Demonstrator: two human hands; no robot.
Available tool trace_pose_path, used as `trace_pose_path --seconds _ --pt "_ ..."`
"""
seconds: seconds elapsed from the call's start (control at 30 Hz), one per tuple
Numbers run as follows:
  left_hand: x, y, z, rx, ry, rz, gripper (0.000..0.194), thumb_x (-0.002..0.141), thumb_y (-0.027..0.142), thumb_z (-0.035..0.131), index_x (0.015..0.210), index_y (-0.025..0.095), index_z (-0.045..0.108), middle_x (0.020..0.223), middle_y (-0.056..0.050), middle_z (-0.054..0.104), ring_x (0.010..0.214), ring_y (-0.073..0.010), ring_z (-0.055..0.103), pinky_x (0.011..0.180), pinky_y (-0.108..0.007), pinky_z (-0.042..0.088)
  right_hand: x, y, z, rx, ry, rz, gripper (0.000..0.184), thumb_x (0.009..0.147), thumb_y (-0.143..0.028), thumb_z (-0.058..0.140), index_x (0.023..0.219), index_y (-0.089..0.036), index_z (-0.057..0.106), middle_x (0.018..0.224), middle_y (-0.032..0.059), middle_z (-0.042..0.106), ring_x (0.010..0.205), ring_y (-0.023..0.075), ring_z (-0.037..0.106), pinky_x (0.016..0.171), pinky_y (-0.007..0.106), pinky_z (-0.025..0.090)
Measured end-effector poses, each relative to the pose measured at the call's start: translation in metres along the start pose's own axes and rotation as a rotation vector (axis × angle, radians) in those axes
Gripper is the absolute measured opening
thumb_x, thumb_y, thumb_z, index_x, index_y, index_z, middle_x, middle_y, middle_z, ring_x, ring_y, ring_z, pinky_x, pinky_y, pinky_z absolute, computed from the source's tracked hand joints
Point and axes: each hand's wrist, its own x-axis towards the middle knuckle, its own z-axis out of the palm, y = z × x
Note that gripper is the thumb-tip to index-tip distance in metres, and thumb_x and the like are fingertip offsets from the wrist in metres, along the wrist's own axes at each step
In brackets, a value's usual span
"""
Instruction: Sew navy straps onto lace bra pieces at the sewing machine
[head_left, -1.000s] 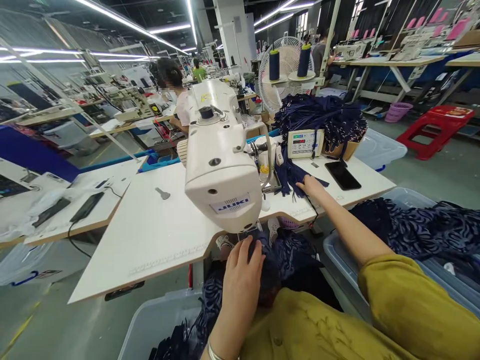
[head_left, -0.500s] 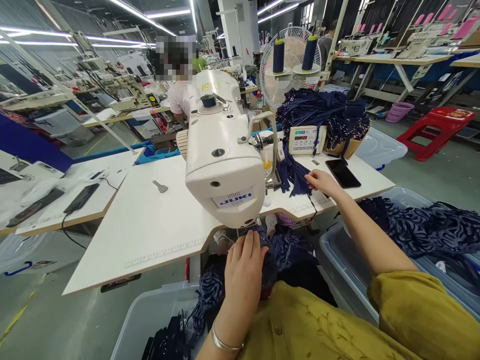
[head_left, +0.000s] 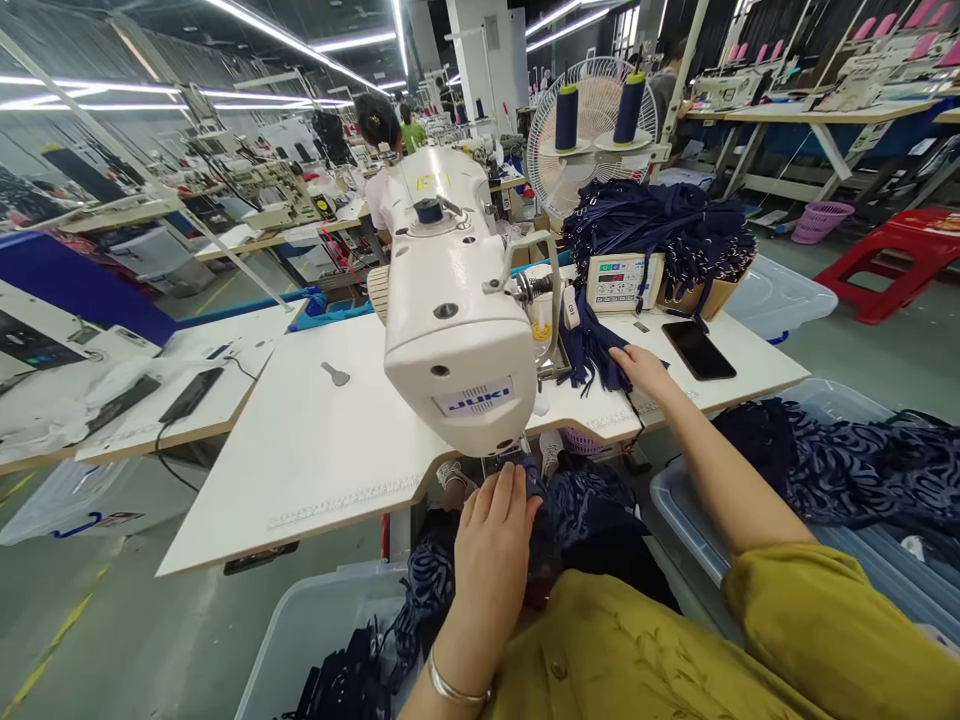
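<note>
My left hand (head_left: 493, 540) lies flat, fingers together, on dark blue patterned fabric (head_left: 577, 510) just under the head of the white sewing machine (head_left: 457, 310). My right hand (head_left: 643, 368) reaches across the white table (head_left: 315, 440) and rests its fingers on a small bundle of navy strips (head_left: 592, 350) beside the machine. Whether it pinches a strip I cannot make out. A bigger heap of navy strips (head_left: 660, 235) fills a cardboard box behind the control panel (head_left: 621, 282).
A black phone (head_left: 701, 348) lies on the table's right end. Plastic bins with navy fabric stand at the right (head_left: 847, 470) and below the table's front (head_left: 322, 640). A fan (head_left: 585, 130), two thread cones, a red stool (head_left: 900, 260) and other workers' stations lie beyond.
My right hand slid from the table edge back onto the navy strip bundle. My left hand stayed on the fabric under the machine. The view shifted slightly.
</note>
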Motion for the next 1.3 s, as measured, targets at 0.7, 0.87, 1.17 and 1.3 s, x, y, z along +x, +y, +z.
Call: trace_pose_path --seconds 0.7,0.87,1.17,1.3 --pt "-0.009 0.004 -0.005 -0.139 -0.082 0.036 0.022 0.094 0.011 0.046 0.112 0.011 0.059 0.112 -0.010 0.066 0.100 -0.0214 0.061 0.089 -0.036 0.054 -0.167 -0.099 0.051 1.255 -0.455 -0.022 0.030 0.084 -0.051 0.063 0.088 -0.022 0.062 0.056 -0.0055 0.047 0.046 0.0078 0.039 0.044 0.022 0.031" --pt "-0.018 -0.005 -0.004 -0.325 -0.035 -0.060 0.021 0.094 0.009 0.044 0.112 0.013 0.055 0.114 -0.010 0.065 0.105 -0.0181 0.061 0.093 -0.031 0.053 -0.155 -0.102 0.057 1.090 -0.343 -0.135 0.024 0.079 -0.042 0.071 0.087 -0.022 0.060 0.063 -0.0054 0.055 0.053 0.0087 0.050 0.056 0.024 0.043" --pt "-0.021 -0.009 0.000 -0.346 -0.115 0.042 0.028 0.094 0.009 0.043 0.118 0.012 0.056 0.127 -0.010 0.061 0.117 -0.0200 0.056 0.103 -0.034 0.048 -0.160 -0.102 0.062 0.846 -0.357 -0.212 0.029 0.081 -0.049 0.066 0.091 -0.022 0.059 0.066 -0.0036 0.052 0.058 0.0129 0.049 0.056 0.027 0.043" --pt "-0.017 -0.009 -0.005 -0.247 -0.143 0.085 0.029 0.094 0.010 0.043 0.118 0.015 0.058 0.126 -0.008 0.063 0.113 -0.0208 0.058 0.099 -0.036 0.050 -0.162 -0.105 0.063 0.773 -0.364 -0.233 0.027 0.083 -0.048 0.063 0.091 -0.023 0.057 0.068 -0.0036 0.049 0.059 0.0126 0.044 0.055 0.026 0.038"
